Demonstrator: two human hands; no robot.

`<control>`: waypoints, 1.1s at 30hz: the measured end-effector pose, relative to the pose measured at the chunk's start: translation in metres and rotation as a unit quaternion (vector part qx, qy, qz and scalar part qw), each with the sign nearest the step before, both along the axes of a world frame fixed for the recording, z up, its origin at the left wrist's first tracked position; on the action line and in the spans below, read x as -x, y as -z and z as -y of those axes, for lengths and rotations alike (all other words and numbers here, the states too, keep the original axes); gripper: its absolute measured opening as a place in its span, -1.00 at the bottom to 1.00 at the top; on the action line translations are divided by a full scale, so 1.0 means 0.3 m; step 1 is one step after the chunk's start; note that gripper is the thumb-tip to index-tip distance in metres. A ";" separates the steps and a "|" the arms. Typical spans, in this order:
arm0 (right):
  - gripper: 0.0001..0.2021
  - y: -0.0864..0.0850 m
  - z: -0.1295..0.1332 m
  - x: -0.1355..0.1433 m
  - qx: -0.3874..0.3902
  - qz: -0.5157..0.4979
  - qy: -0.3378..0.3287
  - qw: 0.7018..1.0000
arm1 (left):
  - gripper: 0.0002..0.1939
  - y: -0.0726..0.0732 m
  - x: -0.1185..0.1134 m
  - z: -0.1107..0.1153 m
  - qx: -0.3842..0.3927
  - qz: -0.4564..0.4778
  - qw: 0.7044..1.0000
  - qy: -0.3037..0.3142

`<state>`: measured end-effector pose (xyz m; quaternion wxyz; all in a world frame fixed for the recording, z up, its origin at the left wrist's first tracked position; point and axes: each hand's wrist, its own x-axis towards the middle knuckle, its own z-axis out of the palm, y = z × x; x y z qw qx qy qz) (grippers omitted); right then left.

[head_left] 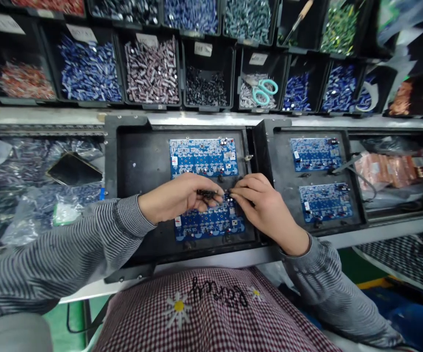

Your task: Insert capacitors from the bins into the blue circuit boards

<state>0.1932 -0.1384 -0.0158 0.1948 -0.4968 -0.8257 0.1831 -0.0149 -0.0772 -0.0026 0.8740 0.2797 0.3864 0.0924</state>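
Over the near blue circuit board (200, 225), my left hand (176, 196) is closed around several small black components (207, 194), probably capacitors, though their exact kind is hard to make out. My right hand (262, 201) pinches at the board's upper right corner, with thumb and forefinger together on a tiny dark part that the fingers mostly hide. A second blue circuit board (201, 149) lies just beyond, partly behind my left hand. Both boards rest in a black tray-like carrier (141, 166) and carry many small parts.
A neighbouring black carrier (280, 195) at the right holds two more blue boards. Rows of black bins (86, 102) with sorted components stand along the back; turquoise-handled scissors (265, 92) lie in one. Bagged parts (31, 195) fill the left side, and copper-coloured packs (390, 171) sit far right.
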 end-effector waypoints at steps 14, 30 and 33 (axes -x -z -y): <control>-0.84 -0.032 -0.022 0.008 0.008 -0.102 0.063 0.993 | -0.52 -0.250 -0.009 -0.805 -0.613 -0.494 0.616 0.032; -0.83 -0.067 -0.028 -0.022 -0.090 -0.116 0.153 0.977 | -0.58 -0.060 -0.190 -0.621 -0.613 -0.536 0.491 0.309; -0.84 -0.067 -0.024 -0.024 -0.092 -0.113 0.142 0.979 | -0.53 -0.050 -0.183 -0.634 -0.592 -0.548 0.521 0.279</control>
